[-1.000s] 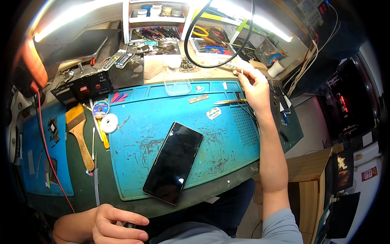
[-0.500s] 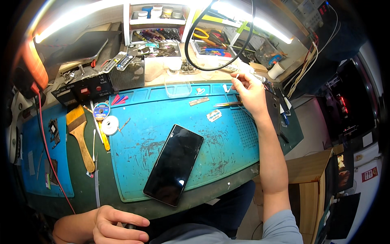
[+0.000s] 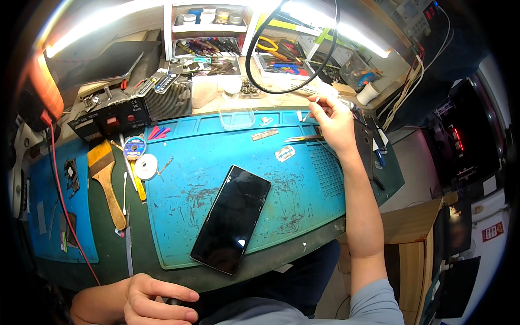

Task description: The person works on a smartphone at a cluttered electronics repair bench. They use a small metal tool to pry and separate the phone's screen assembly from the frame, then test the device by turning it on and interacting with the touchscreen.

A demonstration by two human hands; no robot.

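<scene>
There are two blue mats (image 3: 173, 222), two spools (image 3: 135, 147), one phone (image 3: 232, 219), one wide brush (image 3: 108, 181), one razor blade (image 3: 285, 154) and one clear dish (image 3: 237, 126).

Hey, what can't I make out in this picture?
All in the head view:
- Dark object in the left hand: mostly hidden by its fingers.
- The left hand itself: cut off by the lower edge.
- White stick: partly covered by the right hand.
- Phone: underside hidden, screen up.
</scene>
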